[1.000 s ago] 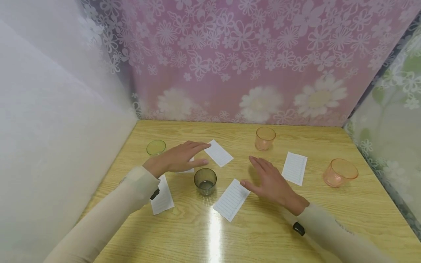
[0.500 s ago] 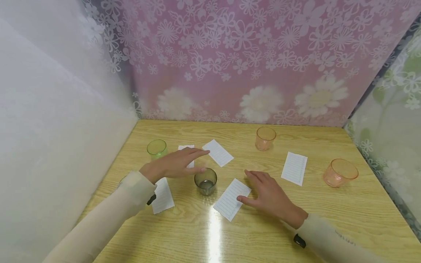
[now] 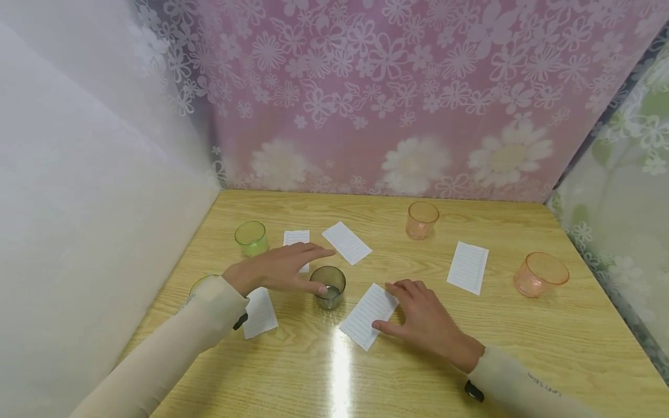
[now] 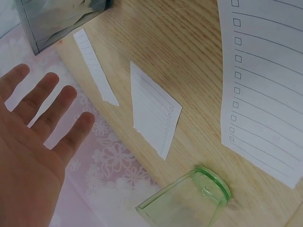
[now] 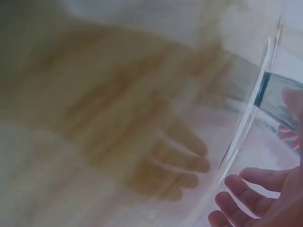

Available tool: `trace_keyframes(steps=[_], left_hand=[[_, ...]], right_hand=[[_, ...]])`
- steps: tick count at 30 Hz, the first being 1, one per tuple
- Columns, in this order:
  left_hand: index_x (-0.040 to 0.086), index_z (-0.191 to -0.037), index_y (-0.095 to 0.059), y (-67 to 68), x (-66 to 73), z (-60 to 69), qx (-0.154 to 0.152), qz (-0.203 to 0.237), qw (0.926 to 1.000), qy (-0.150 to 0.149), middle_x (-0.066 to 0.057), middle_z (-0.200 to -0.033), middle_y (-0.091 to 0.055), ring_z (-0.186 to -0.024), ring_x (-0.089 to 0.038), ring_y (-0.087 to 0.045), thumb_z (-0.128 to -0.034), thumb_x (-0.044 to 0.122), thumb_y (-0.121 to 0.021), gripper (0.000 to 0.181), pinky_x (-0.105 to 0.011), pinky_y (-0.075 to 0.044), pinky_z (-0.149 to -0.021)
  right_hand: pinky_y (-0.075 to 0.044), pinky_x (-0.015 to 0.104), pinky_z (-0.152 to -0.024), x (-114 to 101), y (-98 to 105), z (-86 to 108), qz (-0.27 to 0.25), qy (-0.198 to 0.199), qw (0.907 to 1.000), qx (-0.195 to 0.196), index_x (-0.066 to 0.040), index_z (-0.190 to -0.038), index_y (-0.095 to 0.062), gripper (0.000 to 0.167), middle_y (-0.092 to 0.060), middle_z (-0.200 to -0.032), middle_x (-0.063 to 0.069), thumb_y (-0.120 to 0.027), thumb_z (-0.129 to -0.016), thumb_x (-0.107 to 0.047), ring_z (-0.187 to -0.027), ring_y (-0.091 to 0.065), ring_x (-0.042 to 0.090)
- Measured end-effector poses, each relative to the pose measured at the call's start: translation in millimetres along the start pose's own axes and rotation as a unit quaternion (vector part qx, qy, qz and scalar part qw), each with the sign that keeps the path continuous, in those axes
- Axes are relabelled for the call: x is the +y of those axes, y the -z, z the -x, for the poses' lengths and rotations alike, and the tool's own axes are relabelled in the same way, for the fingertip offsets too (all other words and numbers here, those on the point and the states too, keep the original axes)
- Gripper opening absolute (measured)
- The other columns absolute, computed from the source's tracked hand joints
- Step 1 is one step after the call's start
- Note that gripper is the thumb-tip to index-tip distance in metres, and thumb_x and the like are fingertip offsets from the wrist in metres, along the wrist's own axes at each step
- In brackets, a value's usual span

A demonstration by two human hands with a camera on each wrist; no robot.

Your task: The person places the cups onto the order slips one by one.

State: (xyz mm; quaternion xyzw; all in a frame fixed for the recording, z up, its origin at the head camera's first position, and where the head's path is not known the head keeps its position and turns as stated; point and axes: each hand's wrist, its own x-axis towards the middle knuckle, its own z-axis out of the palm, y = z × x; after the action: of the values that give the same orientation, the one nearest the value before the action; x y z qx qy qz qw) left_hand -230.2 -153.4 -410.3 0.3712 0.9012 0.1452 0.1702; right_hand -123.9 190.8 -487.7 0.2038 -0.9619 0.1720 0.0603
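Note:
A smoky grey glass cup (image 3: 335,293) stands upright mid-table. My left hand (image 3: 277,268) reaches over to its left side, fingers extended and thumb in front of the rim; whether the thumb touches is unclear. In the left wrist view the left palm (image 4: 28,161) holds nothing, and the grey cup (image 4: 61,19) shows at the top. A lined paper slip (image 3: 363,322) lies right of the cup. Above its right edge is my right hand (image 3: 431,322), fingers loosely bent, holding nothing. The right wrist view shows these fingers (image 5: 246,198) above the glossy table, with their reflection.
More lined slips lie around: one left-front (image 3: 259,313), one behind the left hand (image 3: 296,236), one at the back (image 3: 347,242), one to the right (image 3: 467,267). A green cup (image 3: 252,241) and two orange cups (image 3: 421,223) stand farther out. Another green rim (image 3: 201,283) is sleeve-covered.
Both hands have moved down and nearer the front of the table. The left thumb now overlaps the grey cup, and the right fingers are lower beside the slip. The cups and slips have not moved.

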Motion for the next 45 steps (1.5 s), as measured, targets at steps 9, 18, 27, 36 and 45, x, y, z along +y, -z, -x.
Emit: trace_keyframes(steps=[9,18,27,36,45], left_hand=[[0.035,-0.171,-0.036,-5.5,1.2,-0.5,-0.014,-0.005,0.9998,-0.01,0.003,-0.171,-0.044,-0.162,-0.031,-0.04,-0.091,0.083,-0.067,0.098,-0.06,-0.04,-0.126],[0.033,-0.169,-0.041,-8.1,4.5,-1.1,-0.017,-0.005,0.9994,-0.028,0.001,-0.168,-0.048,-0.154,-0.027,-0.048,-0.0872,0.073,-0.081,0.1,-0.057,-0.046,-0.121],[0.03,-0.165,-0.047,-13.7,1.9,-3.8,-0.005,-0.009,0.9995,-0.032,0.004,-0.165,-0.051,-0.15,-0.024,-0.052,-0.087,0.063,-0.087,0.093,-0.052,-0.049,-0.119],[0.026,-0.163,-0.05,-14.5,1.4,-4.8,-0.004,-0.001,0.9994,-0.034,0.004,-0.165,-0.053,-0.154,-0.021,-0.049,-0.0881,0.063,-0.086,0.091,-0.05,-0.047,-0.122],[0.025,-0.162,-0.05,-16.8,3.3,-4.4,-0.005,0.027,0.9993,-0.026,0.009,-0.159,-0.057,-0.152,-0.017,-0.05,-0.0896,0.06,-0.086,0.088,-0.047,-0.047,-0.122]], right_hand=[[-0.056,0.049,-0.095,-8.0,-4.9,5.7,0.026,0.018,0.9995,0.002,-0.003,-0.136,-0.071,0.086,-0.068,-0.126,0.008,-0.08,-0.086,-0.073,-0.115,-0.061,0.03],[-0.056,0.047,-0.089,-12.5,-6.8,8.2,0.058,0.028,0.9978,0.016,-0.005,-0.124,-0.072,0.081,-0.067,-0.119,0.008,-0.081,-0.084,-0.075,-0.11,-0.062,0.03],[-0.055,0.046,-0.086,-12.6,-8.7,7.5,0.068,0.024,0.9974,0.007,-0.005,-0.126,-0.071,0.081,-0.063,-0.12,0.008,-0.086,-0.081,-0.07,-0.108,-0.06,0.031],[-0.055,0.047,-0.088,-12.3,-7.2,7.8,0.069,0.03,0.9971,0.001,-0.006,-0.127,-0.072,0.079,-0.063,-0.123,0.01,-0.086,-0.082,-0.068,-0.109,-0.059,0.031],[-0.056,0.05,-0.095,-11.1,-2.9,8.5,0.062,0.03,0.9975,-0.013,-0.003,-0.129,-0.073,0.079,-0.065,-0.128,0.01,-0.086,-0.083,-0.067,-0.116,-0.06,0.032]])
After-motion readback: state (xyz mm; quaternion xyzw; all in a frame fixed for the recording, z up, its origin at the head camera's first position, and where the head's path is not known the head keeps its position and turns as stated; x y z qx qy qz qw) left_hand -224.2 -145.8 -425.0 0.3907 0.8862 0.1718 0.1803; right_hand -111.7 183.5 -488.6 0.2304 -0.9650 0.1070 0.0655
